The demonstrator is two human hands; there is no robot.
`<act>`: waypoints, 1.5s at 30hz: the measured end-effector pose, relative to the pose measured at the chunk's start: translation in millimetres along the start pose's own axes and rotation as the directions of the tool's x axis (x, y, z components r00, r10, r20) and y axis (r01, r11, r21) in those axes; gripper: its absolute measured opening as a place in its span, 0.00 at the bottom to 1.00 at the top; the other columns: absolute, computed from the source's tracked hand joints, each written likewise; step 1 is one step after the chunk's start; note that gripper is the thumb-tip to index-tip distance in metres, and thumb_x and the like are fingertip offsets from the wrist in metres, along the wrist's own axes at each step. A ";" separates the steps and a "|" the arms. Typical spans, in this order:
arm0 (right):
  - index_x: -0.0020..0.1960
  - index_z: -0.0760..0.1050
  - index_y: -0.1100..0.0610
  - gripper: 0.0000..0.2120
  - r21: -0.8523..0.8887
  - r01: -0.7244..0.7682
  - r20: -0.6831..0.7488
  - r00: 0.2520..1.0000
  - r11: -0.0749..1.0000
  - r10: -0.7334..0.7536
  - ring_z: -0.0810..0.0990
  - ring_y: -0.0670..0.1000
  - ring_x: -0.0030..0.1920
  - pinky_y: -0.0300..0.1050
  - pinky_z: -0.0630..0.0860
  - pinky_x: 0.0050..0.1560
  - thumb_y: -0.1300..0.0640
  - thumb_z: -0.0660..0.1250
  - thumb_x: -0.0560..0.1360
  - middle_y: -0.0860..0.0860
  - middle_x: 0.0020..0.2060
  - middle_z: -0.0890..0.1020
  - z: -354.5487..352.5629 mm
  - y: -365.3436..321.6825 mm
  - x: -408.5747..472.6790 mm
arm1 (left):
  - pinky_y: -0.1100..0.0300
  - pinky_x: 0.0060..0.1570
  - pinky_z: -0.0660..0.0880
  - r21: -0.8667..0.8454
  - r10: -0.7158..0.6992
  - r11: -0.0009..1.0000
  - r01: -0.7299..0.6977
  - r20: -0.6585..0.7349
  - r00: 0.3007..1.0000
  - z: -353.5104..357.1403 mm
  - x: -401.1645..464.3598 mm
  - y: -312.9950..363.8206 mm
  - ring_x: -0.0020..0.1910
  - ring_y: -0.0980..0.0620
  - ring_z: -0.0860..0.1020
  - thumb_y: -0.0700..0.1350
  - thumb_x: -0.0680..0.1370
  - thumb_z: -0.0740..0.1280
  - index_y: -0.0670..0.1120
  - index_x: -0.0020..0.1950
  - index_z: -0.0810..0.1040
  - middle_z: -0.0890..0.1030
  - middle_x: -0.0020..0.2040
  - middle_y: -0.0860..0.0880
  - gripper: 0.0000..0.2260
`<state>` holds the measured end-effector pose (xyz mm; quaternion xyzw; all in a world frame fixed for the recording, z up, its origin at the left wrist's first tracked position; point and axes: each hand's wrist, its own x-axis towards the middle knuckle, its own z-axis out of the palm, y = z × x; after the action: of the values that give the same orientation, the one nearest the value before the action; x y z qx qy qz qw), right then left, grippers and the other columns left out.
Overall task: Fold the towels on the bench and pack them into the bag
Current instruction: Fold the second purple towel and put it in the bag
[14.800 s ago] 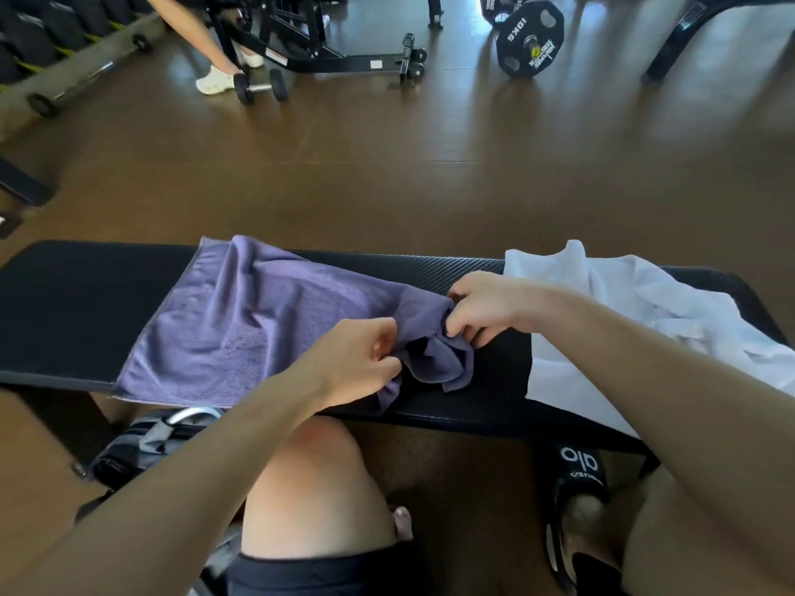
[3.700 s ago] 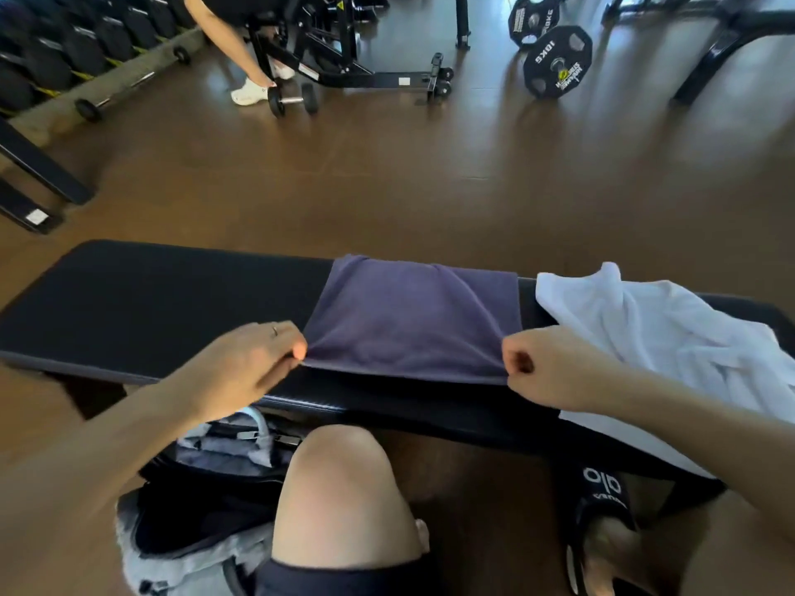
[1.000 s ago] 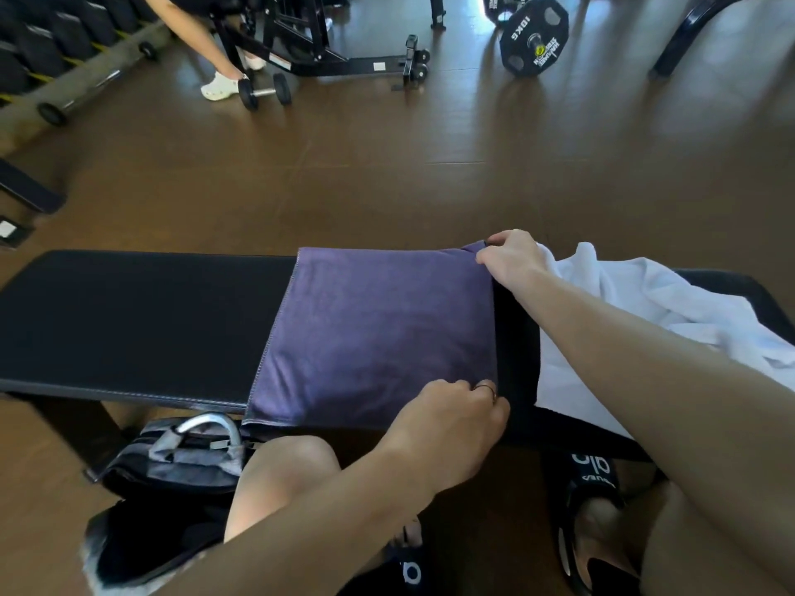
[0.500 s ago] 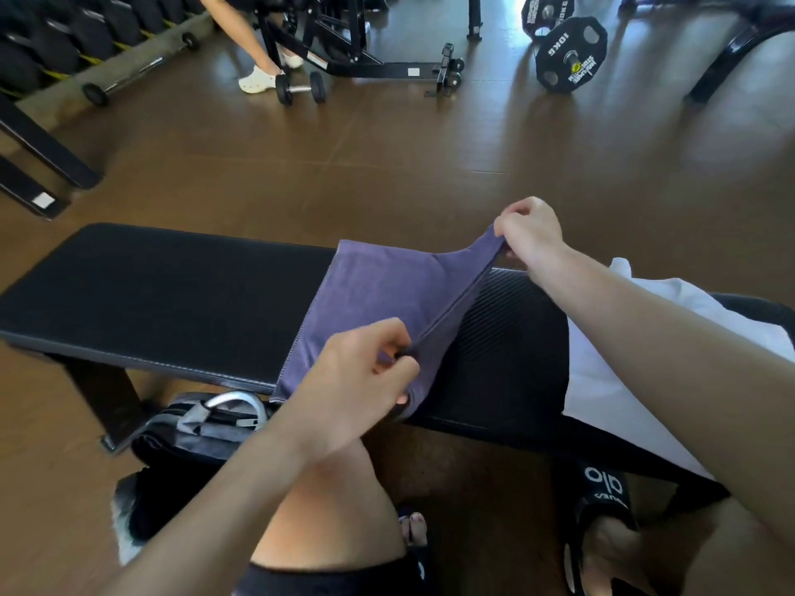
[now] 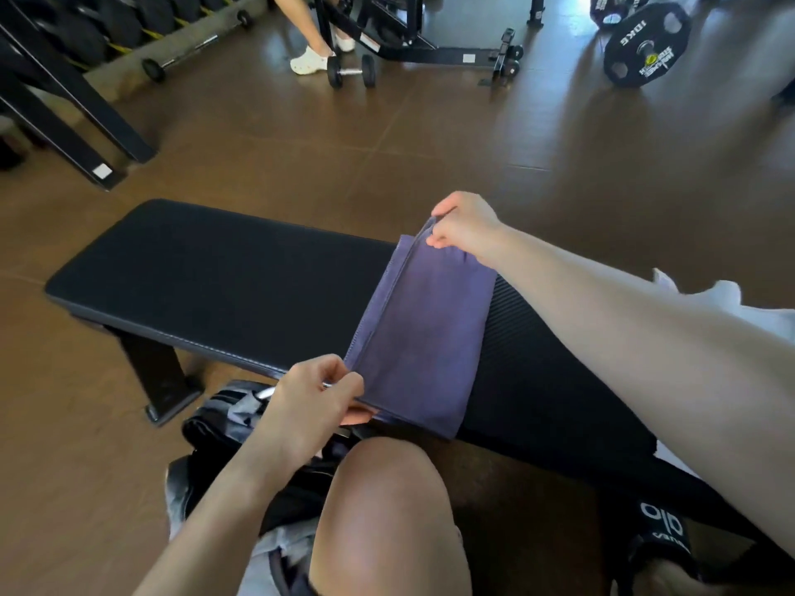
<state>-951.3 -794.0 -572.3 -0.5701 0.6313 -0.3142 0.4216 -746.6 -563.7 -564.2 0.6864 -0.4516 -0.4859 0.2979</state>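
Observation:
A purple towel (image 5: 426, 329) lies folded into a narrow strip across the black bench (image 5: 223, 286). My left hand (image 5: 318, 393) pinches its near left corner at the bench's front edge. At the far edge my right hand (image 5: 462, 223) pinches the far left corner, with the folded edge lifted a little. A white towel (image 5: 731, 303) shows at the right behind my right forearm, mostly hidden. The grey and black bag (image 5: 223, 423) sits on the floor under the bench, beside my knee.
My bare knee (image 5: 387, 509) and a black slide sandal (image 5: 662, 535) are below the bench. Across the brown floor stand a dumbbell (image 5: 350, 71), a 10 kg plate (image 5: 645, 45), a machine frame and a rack of weights. Another person's leg (image 5: 307, 40) is near the dumbbell.
Both hands have carried the towel's right edge over to the left and laid it down, making the towel half as wide. The view shifted right, hiding most of the white towel.

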 end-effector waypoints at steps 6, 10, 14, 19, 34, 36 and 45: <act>0.42 0.75 0.52 0.11 -0.234 0.178 -0.056 0.979 0.956 -0.196 0.84 0.53 0.37 0.42 0.77 0.36 0.65 0.60 0.76 0.54 0.46 0.83 25.3 12.5 11.1 | 0.59 0.39 0.81 0.180 -0.048 0.982 0.061 -0.073 0.996 -3.4 7.4 -12.2 0.31 0.52 0.84 0.39 0.77 0.65 0.39 0.39 0.78 0.84 0.31 0.48 0.08; 0.42 0.74 0.51 0.10 -0.302 0.236 -0.063 0.962 0.924 -0.267 0.80 0.54 0.42 0.44 0.74 0.40 0.64 0.61 0.76 0.51 0.45 0.81 36.1 19.5 17.3 | 0.57 0.34 0.77 0.284 -0.009 0.958 0.033 -0.086 0.996 -8.4 10.2 -17.2 0.26 0.55 0.77 0.41 0.76 0.66 0.40 0.38 0.76 0.79 0.27 0.49 0.08; 0.49 0.75 0.55 0.05 -0.392 0.257 -0.055 0.952 0.884 -0.301 0.79 0.55 0.46 0.50 0.76 0.46 0.61 0.61 0.78 0.51 0.46 0.81 43.2 24.2 20.1 | 0.55 0.36 0.74 0.366 0.045 0.930 0.007 -0.132 0.990 -10.9 13.7 -21.0 0.30 0.50 0.77 0.44 0.75 0.66 0.41 0.36 0.74 0.76 0.29 0.47 0.10; 0.49 0.70 0.54 0.04 -0.481 0.284 -0.029 0.940 0.830 -0.339 0.78 0.57 0.43 0.48 0.72 0.40 0.61 0.59 0.80 0.53 0.43 0.80 46.0 24.9 19.5 | 0.56 0.36 0.70 0.400 0.067 0.917 -0.008 -0.135 0.989 -11.9 17.5 -25.4 0.35 0.46 0.77 0.44 0.76 0.66 0.43 0.35 0.72 0.75 0.33 0.47 0.11; 0.52 0.68 0.51 0.02 -0.670 0.359 0.036 0.890 0.650 -0.454 0.70 0.51 0.47 0.51 0.69 0.60 0.57 0.58 0.83 0.50 0.45 0.80 54.0 23.3 27.9 | 0.65 0.35 0.64 0.486 0.148 0.874 -0.026 -0.213 0.966 -11.4 25.8 -37.5 0.39 0.53 0.73 0.46 0.75 0.68 0.46 0.35 0.74 0.74 0.42 0.51 0.10; 0.52 0.68 0.52 0.02 -0.663 0.353 0.049 0.900 0.660 -0.432 0.71 0.51 0.47 0.50 0.68 0.58 0.57 0.58 0.83 0.51 0.50 0.81 56.0 25.8 28.4 | 0.67 0.36 0.64 0.486 0.158 0.873 -0.037 -0.211 0.965 -11.1 27.5 -41.2 0.40 0.54 0.74 0.46 0.75 0.68 0.46 0.34 0.74 0.74 0.42 0.51 0.10; 0.57 0.71 0.54 0.06 -0.665 0.303 0.048 0.930 0.683 -0.366 0.71 0.52 0.45 0.50 0.67 0.58 0.55 0.56 0.85 0.53 0.53 0.78 59.4 26.9 25.4 | 0.67 0.34 0.63 0.512 0.198 0.858 -0.047 -0.245 0.949 -7.5 26.4 -44.6 0.36 0.53 0.72 0.45 0.74 0.70 0.48 0.31 0.70 0.73 0.38 0.50 0.14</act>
<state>-910.6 -809.9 -626.9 -0.7728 0.6044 -0.1665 0.0992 -721.7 -569.5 -610.0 0.7730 -0.5567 -0.2264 0.2033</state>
